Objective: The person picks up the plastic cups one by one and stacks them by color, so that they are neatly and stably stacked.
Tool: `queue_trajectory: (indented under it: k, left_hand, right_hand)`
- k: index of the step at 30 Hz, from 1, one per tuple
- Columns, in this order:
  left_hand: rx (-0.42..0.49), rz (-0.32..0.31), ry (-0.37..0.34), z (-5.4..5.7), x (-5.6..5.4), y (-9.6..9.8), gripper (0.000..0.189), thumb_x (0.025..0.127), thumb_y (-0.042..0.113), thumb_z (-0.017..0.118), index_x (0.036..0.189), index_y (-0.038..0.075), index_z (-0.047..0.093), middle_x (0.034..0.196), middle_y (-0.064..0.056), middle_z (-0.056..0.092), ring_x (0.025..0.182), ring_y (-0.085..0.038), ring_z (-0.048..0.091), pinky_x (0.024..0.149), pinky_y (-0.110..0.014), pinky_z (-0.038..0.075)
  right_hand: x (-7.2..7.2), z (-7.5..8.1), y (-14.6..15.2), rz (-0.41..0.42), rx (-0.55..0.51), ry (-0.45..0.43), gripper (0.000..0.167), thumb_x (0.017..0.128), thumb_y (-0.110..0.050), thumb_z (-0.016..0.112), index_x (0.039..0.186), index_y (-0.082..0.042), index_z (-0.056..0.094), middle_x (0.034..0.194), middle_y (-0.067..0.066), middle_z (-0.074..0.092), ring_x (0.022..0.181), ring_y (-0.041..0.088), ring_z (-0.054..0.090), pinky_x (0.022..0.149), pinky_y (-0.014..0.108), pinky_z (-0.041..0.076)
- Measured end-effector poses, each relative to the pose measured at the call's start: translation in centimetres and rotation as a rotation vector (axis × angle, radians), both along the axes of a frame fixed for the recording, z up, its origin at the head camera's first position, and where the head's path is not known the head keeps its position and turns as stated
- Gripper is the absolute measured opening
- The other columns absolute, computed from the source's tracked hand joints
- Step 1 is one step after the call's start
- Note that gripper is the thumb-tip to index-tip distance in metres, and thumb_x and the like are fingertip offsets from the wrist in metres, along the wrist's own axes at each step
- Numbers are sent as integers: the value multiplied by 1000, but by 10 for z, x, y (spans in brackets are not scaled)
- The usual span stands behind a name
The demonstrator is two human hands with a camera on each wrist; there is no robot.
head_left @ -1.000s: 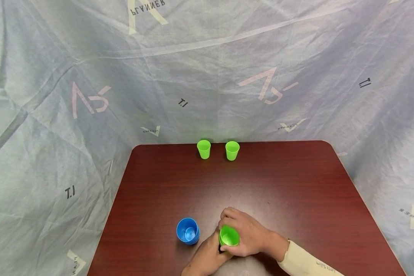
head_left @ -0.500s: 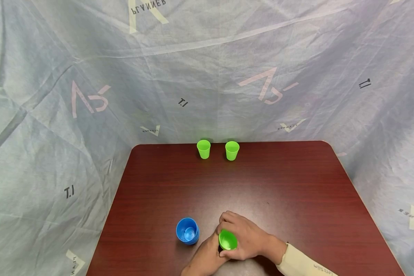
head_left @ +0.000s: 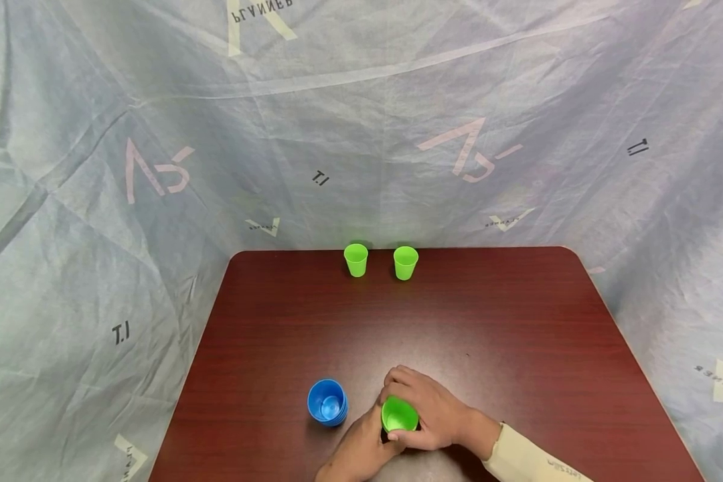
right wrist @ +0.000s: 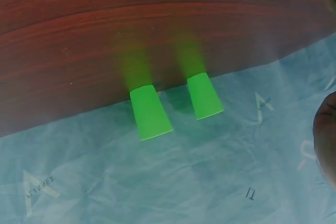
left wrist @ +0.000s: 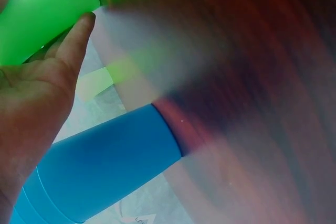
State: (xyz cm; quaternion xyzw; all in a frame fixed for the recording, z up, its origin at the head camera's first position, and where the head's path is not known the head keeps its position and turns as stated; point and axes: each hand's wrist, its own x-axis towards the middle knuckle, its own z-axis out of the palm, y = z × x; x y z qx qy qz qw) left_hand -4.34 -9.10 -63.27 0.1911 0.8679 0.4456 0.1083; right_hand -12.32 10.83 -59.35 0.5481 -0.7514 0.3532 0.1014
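A green cup point(head_left: 399, 416) stands upright between my two hands near the front of the table, its open mouth facing up. My right hand point(head_left: 435, 410) curves round its far and right sides, thumb by the near rim. On the lower left, my left hand point(head_left: 364, 443) holds the same cup; the left wrist view shows that cup point(left wrist: 50, 11) between its thumb and fingers point(left wrist: 79, 40). Just left of the left hand is a nested stack of blue cups point(head_left: 328, 403), mouth up, also seen as blue cups point(left wrist: 110, 163) in the left wrist view.
Two more green cups, a left one point(head_left: 356, 260) and a right one point(head_left: 405, 263), stand upright and apart at the back edge of the dark red wooden table point(head_left: 488, 321). A grey printed cloth point(head_left: 361, 134) hangs behind the table and along both sides.
Both hands keep hold of the green cup. It dips slightly towards the near edge, then rises back a little. Two rims showed at first; now one does. The other cups stay put.
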Motion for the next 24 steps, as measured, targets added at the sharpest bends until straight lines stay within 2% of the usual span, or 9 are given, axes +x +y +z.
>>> queue_trajectory:
  k: [4, 11, 15, 21, 24]
  left_hand:
    - [6, -1, 2, 1, -1, 1, 72, 100, 51, 69, 159, 23, 37, 146, 0, 63, 121, -6, 64, 100, -28, 57]
    - [-16, 14, -17, 1, -2, 2, 71, 97, 48, 76, 155, 28, 41, 144, 3, 64, 123, -9, 65, 99, -30, 57]
    - [-23, 23, -26, 0, -2, 2, 70, 96, 47, 77, 153, 29, 42, 139, 3, 67, 120, -9, 66, 96, -31, 58]
    - [-10, 23, -12, -1, -2, 4, 70, 95, 42, 80, 152, 29, 42, 135, 5, 69, 120, -6, 66, 97, -32, 58]
    - [-5, 26, -8, -1, -2, 5, 68, 94, 41, 81, 149, 29, 43, 134, 6, 69, 119, -6, 67, 97, -31, 58]
  right_hand:
    - [-6, 1, 2, -20, -18, -4, 33, 97, -50, 66, 110, -20, 66, 107, -7, 60, 98, 5, 55, 90, 11, 45]
    - [-19, 2, 7, -69, -16, -28, 27, 102, -45, 62, 113, -20, 64, 112, -8, 58, 103, 7, 57, 93, 20, 49]
    - [-28, 5, 9, -112, -13, -58, 25, 103, -40, 63, 117, -20, 63, 115, -8, 59, 104, 8, 58, 91, 26, 52]
    - [-39, 13, 9, -177, 15, -91, 23, 97, -26, 71, 118, -19, 62, 117, -7, 59, 111, 8, 56, 94, 33, 53]
    - [-43, 16, 8, -212, 43, -111, 22, 97, -24, 72, 117, -19, 62, 118, -6, 59, 112, 10, 55, 94, 35, 53]
